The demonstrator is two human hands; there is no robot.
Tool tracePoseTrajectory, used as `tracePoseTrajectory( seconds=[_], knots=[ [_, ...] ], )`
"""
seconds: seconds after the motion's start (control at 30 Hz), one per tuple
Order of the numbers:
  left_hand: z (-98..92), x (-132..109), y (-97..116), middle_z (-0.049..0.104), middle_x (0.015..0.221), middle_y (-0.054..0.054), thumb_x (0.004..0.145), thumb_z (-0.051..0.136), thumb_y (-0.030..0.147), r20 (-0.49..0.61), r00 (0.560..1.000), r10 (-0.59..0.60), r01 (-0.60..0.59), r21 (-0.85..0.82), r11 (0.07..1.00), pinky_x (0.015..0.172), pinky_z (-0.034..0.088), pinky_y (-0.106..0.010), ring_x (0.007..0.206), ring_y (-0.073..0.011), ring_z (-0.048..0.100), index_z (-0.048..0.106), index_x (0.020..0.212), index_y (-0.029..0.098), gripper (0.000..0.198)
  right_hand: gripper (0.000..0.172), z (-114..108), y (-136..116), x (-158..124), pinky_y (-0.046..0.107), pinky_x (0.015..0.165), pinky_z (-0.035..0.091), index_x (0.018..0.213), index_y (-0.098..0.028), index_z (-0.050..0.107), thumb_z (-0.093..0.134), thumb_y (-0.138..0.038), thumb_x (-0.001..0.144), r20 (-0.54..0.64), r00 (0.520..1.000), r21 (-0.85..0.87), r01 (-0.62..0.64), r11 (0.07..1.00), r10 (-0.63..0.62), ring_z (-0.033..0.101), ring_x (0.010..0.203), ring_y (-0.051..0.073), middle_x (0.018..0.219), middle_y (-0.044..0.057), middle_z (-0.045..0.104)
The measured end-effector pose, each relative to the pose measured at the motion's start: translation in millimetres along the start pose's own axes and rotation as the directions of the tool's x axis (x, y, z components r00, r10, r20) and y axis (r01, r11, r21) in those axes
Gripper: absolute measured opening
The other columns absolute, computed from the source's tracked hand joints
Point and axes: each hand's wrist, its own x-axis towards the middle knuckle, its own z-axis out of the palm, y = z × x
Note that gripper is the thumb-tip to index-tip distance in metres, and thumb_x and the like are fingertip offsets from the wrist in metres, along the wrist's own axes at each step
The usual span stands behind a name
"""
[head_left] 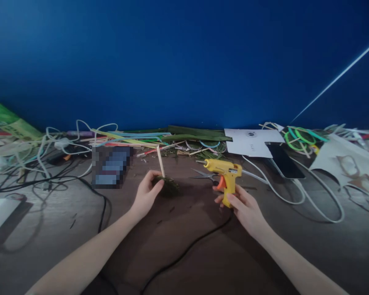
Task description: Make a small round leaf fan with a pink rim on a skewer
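Holding a yellow glue gun (229,176) by its handle in the right hand (245,205), pointed to the left, close to silver scissors (207,175) on the brown table (126,250). Pinching a dark green clump (171,188) in the left hand (146,193), left of the gun, with a thin pale stick (160,161) up on top.

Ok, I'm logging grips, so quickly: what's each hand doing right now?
Left hand: closed on a dark green clump, a pale stick standing by the thumb.
Right hand: holding the yellow glue gun by its handle.

Scissors (206,175) behind glue gun (229,177), phone (285,162) right
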Motion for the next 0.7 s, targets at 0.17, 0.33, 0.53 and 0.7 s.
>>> tracePoseTrajectory(
  seconds=[0.17,0.33,0.53,0.7],
  knots=[
    [2.9,-7.1,4.9,0.059,0.077,0.0,0.077,0.055,0.03,0.066,0.996,0.052,-0.058,0.095,0.994,0.068,0.042,-0.026,0.073,-0.0148,0.054,0.054,0.084,0.019,0.012,0.035,2.5,-16.2,10.3,0.03,0.059,0.05,0.104,-0.019,0.052,0.063,-0.026,0.072,0.133,0.991,0.031,0.007,0.999,-0.011,0.063,0.068,0.015,0.105,0.01,0.063],
    [2.1,-11.8,0.3,0.061,0.08,-0.002,0.078,0.054,0.03,0.089,0.991,0.096,-0.108,0.143,0.984,0.069,0.043,-0.027,0.075,-0.0158,0.056,0.056,0.085,0.02,0.012,0.028,15.0,-24.8,16.9,0.039,0.077,0.049,0.093,-0.021,0.055,0.065,-0.025,0.067,0.199,0.98,0.003,0.018,1.0,-0.018,0.063,0.085,0.021,0.09,0.007,0.067],
    [0.1,-15.5,-0.8,0.063,0.083,-0.004,0.08,0.053,0.029,0.149,0.98,0.131,-0.154,0.161,0.975,0.075,0.045,-0.029,0.081,-0.0169,0.059,0.056,0.084,0.019,0.011,0.023,20.6,-20.1,12.1,0.032,0.058,0.048,0.094,-0.018,0.056,0.06,-0.021,0.071,0.281,0.959,0.025,-0.046,0.999,0.037,0.059,0.062,0.014,0.098,0.01,0.065],
    [-0.3,-16.9,-3.2,0.064,0.089,-0.005,0.082,0.051,0.028,0.198,0.969,0.146,-0.178,0.157,0.971,0.079,0.045,-0.03,0.085,-0.0175,0.059,0.057,0.089,0.02,0.012,0.023,18.3,-16.4,9.4,0.026,0.05,0.042,0.095,-0.018,0.053,0.06,-0.02,0.072,0.246,0.967,0.048,-0.078,0.996,0.064,0.048,0.054,0.009,0.091,0.007,0.063]
  ],
)
